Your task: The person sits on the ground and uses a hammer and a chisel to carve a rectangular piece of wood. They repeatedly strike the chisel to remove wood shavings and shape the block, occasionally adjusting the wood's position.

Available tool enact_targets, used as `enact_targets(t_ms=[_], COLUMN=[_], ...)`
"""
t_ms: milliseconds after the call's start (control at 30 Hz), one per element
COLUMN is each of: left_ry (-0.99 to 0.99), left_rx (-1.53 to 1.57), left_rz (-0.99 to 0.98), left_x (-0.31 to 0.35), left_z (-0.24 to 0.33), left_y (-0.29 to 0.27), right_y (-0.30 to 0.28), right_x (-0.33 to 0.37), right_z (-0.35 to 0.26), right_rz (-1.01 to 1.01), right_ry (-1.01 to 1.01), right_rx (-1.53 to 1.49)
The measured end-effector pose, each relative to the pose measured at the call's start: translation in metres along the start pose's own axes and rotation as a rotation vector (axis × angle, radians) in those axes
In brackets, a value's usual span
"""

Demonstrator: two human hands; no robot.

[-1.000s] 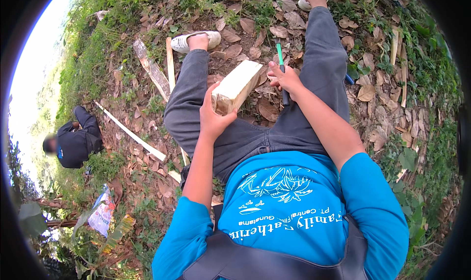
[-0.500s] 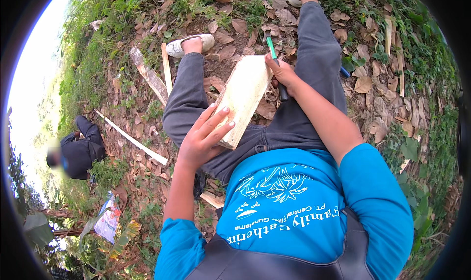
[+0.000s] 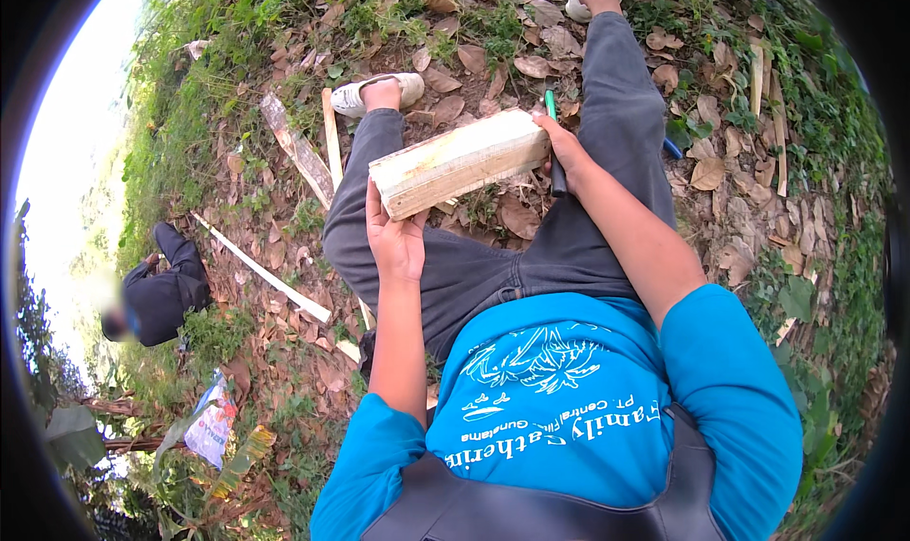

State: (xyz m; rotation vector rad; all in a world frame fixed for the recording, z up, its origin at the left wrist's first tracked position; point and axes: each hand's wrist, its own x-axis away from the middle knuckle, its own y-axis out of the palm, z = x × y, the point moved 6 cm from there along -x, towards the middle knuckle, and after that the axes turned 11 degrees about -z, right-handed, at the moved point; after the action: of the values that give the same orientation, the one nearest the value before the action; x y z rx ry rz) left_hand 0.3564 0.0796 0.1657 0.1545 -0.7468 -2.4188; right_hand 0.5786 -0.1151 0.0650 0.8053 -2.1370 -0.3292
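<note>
A pale, rough-cut wood block [image 3: 460,162] is held up over my lap, lying crosswise with its right end slightly higher. My left hand [image 3: 396,244] supports its left end from below, the fingers partly hidden behind the block. My right hand [image 3: 566,150] grips the opposite end, with its thumb near the top edge and other fingers out of sight. Just behind that hand is a long-handled tool with a green and black handle [image 3: 557,179]; its head cannot be made out. Whether my right hand touches the tool cannot be told.
Wood strips [image 3: 296,147] lie by my left foot, and a long pale stick [image 3: 263,268] lies left of my leg. More strips [image 3: 779,133] are on the right. Another person [image 3: 166,290] sits at far left, near a plastic bag [image 3: 211,425]. Dry leaves cover the ground.
The wood block has turned from nearly upright to crosswise. My left hand has gone from lying on its face to supporting its left end from below. My right hand still holds the other end.
</note>
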Motion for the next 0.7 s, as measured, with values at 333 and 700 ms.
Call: enact_targets(t_ms=[333,700], left_ry=[0.199,-0.196], left_rx=[-0.428,-0.193], left_rz=[-0.374,0.213], left_x=[-0.017,-0.026], left_z=[-0.002,-0.061], left_y=[0.104,0.040], right_y=[0.014,0.017], right_x=[-0.001,0.003], right_z=[0.015,0.030], right_rz=[-0.341,-0.170], right_ry=[0.190,0.149], right_rx=[-0.153,0.163])
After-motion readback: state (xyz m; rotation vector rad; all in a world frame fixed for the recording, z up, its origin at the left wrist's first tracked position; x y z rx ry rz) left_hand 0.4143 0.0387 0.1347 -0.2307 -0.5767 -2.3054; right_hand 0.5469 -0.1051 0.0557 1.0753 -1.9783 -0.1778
